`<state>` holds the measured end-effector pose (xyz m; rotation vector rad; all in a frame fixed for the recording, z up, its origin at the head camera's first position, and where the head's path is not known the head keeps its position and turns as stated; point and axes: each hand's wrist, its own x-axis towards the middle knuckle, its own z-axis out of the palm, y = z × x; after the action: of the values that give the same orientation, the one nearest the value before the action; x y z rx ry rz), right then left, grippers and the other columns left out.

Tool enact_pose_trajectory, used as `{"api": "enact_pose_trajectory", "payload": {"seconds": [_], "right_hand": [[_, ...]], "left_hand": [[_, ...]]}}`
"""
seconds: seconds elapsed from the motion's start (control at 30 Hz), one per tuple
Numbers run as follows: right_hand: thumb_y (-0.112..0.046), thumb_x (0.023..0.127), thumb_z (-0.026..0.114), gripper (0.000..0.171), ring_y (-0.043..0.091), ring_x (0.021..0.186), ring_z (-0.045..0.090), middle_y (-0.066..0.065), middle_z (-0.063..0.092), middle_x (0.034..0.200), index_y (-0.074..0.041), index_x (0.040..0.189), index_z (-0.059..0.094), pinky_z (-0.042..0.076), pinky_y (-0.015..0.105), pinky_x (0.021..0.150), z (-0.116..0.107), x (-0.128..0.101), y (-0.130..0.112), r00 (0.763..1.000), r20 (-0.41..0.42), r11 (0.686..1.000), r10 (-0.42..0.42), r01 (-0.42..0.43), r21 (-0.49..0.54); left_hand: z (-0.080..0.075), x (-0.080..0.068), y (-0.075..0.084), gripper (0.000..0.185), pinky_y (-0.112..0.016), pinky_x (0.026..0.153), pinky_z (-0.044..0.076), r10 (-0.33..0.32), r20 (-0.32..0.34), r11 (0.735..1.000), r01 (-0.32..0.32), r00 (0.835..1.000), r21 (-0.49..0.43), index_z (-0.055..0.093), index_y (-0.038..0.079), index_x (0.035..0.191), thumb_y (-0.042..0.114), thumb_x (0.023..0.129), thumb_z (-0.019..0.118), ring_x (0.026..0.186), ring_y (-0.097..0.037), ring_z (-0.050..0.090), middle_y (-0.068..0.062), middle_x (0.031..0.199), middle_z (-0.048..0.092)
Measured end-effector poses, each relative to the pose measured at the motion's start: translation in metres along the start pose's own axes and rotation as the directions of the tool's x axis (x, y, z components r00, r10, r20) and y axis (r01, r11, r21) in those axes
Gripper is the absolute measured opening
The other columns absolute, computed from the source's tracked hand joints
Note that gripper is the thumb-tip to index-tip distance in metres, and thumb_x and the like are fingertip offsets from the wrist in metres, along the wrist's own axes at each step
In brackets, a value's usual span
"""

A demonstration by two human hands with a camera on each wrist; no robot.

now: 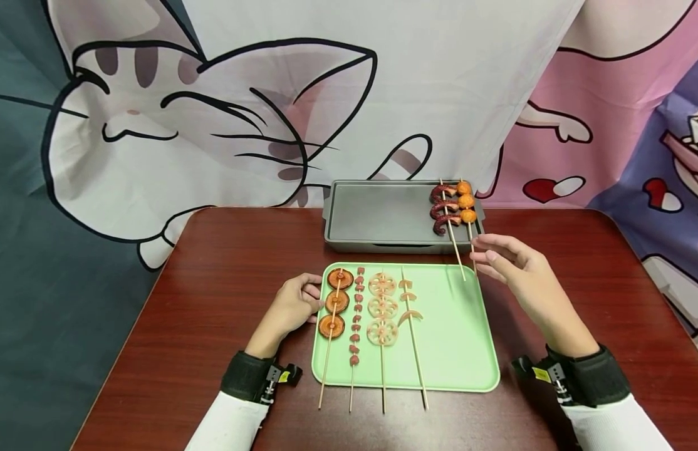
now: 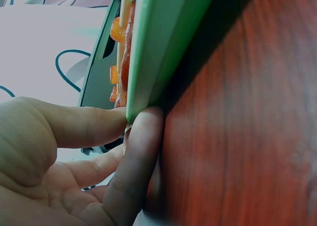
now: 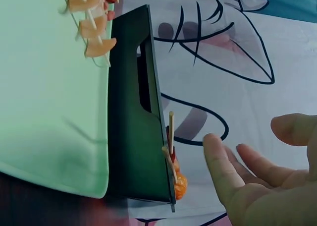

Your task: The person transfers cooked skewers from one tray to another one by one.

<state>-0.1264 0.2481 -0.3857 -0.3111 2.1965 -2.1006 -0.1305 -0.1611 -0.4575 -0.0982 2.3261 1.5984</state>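
Hovering open, right hand (image 1: 518,266) seemingly just beside orange-ball skewer (image 1: 467,219).

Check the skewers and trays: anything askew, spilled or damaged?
Nothing spilled or broken. The two skewers on the grill tray overhang its front edge, sticks reaching over the green tray. Four skewers there stick out past its near edge. The left hand holds the green tray's edge; the right hand is open beside the sticks.
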Motion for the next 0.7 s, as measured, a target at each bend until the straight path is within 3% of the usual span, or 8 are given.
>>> {"api": "enact_pose_trajectory", "payload": {"seconds": [0.23,0.4,0.7], "right_hand": [[-0.028,0.108,0.055,0.059,0.002,0.115,0.068,0.023,0.052,0.150,0.007,0.153,0.039,0.057,0.021,0.096,-0.004,0.011,-0.006,0.989,0.047,0.974,0.140,-0.129,-0.188],[-0.030,0.108,0.056,0.060,0.001,0.106,0.070,0.034,0.052,0.145,0.008,0.152,0.041,0.060,0.021,0.091,-0.005,0.024,-0.012,0.973,0.063,0.935,0.222,-0.194,-0.297],[-0.028,0.104,0.064,0.049,0.029,0.099,0.076,0.025,0.072,0.118,0.005,0.140,0.056,0.065,0.037,0.082,-0.002,0.046,-0.016,0.955,0.045,0.800,0.292,-0.219,-0.558]], "left_hand": [[0.000,0.000,0.001,0.049,-0.030,0.056,0.060,0.003,0.007,1.000,-0.003,1.000,0.008,0.055,-0.001,0.140,-0.007,0.093,0.065,0.076,-0.019,0.061,-0.015,0.100,0.058],[-0.001,0.000,0.001,0.049,-0.031,0.056,0.060,0.002,0.009,1.000,-0.002,1.000,0.011,0.055,-0.001,0.141,-0.007,0.094,0.065,0.077,-0.019,0.060,-0.015,0.100,0.057],[0.000,-0.001,0.003,0.048,-0.031,0.056,0.061,0.008,0.007,1.000,-0.008,1.000,0.018,0.056,-0.001,0.140,-0.006,0.093,0.065,0.076,-0.018,0.061,-0.014,0.100,0.058]]}}
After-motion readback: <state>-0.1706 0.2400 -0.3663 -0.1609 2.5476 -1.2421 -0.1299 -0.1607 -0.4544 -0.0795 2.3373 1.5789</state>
